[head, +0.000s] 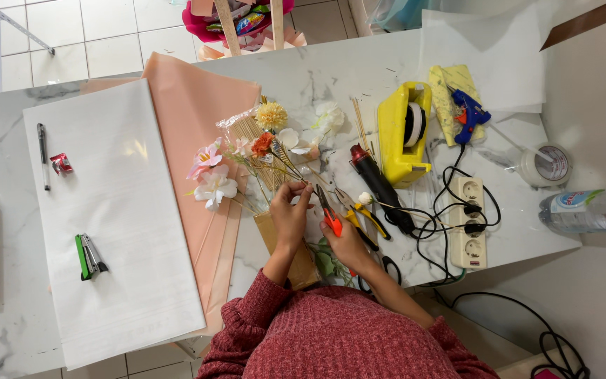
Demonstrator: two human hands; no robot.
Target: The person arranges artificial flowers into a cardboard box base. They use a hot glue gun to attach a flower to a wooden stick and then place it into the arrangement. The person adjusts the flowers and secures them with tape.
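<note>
Red sleeves lowest; our left hand (290,214) pinches flower stems (282,168), right hand (347,242) grips orange snips (330,217); cut cleanly, centre frame.

This looks like a florist's or craft workshop. A white marbled surface (331,70) carries artificial flowers (213,184), peach wrapping sheets (194,105), a yellow tape dispenser (402,133), a blue glue gun (467,114), a green stapler (89,256) and a power strip (471,221), above a pale tiled floor (106,35).
</note>
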